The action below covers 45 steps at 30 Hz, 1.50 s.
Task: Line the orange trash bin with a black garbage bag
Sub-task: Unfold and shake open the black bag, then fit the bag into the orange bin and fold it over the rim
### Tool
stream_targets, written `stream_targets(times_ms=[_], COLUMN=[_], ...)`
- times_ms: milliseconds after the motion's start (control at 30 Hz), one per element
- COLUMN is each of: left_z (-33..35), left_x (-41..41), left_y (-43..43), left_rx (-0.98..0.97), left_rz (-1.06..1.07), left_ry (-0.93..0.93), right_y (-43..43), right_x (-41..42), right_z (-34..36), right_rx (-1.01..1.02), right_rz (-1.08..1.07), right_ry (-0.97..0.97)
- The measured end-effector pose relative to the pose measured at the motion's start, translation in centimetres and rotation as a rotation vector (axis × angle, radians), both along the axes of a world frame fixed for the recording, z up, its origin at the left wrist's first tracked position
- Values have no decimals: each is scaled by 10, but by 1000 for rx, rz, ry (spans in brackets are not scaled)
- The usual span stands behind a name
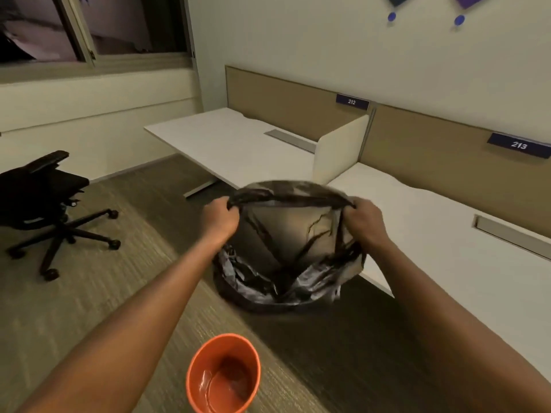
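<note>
A thin black garbage bag [286, 251] hangs in the air in front of me, its mouth pulled wide. My left hand [219, 219] grips the left side of the bag's rim. My right hand [365, 220] grips the right side of the rim. The bag's lower part billows and is blurred. An orange trash bin [223, 374] stands upright on the carpet below and nearer to me, between my forearms. Its inside is bare and glossy. The bag is well above the bin and apart from it.
A white desk [238, 144] labelled 212 and another white desk [447, 248] labelled 213 run along the right, with a divider panel [340, 150] between them. A black office chair [44, 198] on casters stands on the carpet to the left.
</note>
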<state>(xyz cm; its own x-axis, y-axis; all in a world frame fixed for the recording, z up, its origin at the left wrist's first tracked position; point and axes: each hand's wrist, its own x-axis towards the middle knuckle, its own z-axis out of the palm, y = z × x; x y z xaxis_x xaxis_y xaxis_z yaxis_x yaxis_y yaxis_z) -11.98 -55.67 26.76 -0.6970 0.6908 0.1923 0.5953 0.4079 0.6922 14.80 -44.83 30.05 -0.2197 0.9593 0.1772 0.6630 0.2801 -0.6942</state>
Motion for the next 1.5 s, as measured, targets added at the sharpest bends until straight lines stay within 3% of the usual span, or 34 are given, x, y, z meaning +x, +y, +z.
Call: stream_targets(times_ms=[100, 167, 233, 267, 367, 400, 433, 500, 600, 833, 967, 1067, 1133, 1233, 1333, 1500], left_z=[66, 81, 56, 32, -66, -95, -120, -154, -178, -186, -191, -196, -202, -216, -229, -251], left_x=[19, 31, 35, 33, 25, 24, 21, 17, 14, 12, 9, 1, -8, -31, -56, -101], left_y=[-4, -19, -32, -36, -55, -68, -80, -104, -122, -135, -146, -160, -166, -165, -162, -157], left_rx=[667, 966, 841, 610, -336, -467, -510, -512, -415, -250, -343, -547, -467, -317, -332, -310], left_rz=[-6, -201, -333, -352, -356, -350, -317, -198, -62, 235, 184, -32, 30, 172, 207, 290], left_ry=[178, 298, 357, 352, 191, 68, -65, -263, -396, -467, -542, -839, -1018, -932, -825, -702], right_y=[-24, -47, -54, -49, -23, -23, -27, -37, -49, -58, -66, -64, -60, -55, -55, -56], right_x=[-7, -7, -4, -4, 13, 22, 31, 39, 42, 19, 0, -11, -22, -46, -72, -112], right_z=[59, 58, 22, -8, -101, -120, -142, -168, -178, -198, -200, -202, -205, -211, -218, -238], right_rx=[439, 625, 573, 435, -327, -553, -612, -416, -457, -538, -629, -918, -978, -783, -771, -700], right_rz=[11, 94, 144, 191, 143, 112, 273, 436, 448, 320, 418, 507, 485, 464, 474, 342], right_ry=[590, 680, 426, 231, -339, -392, -453, -470, -438, -301, -357, -510, -388, -337, -409, -369])
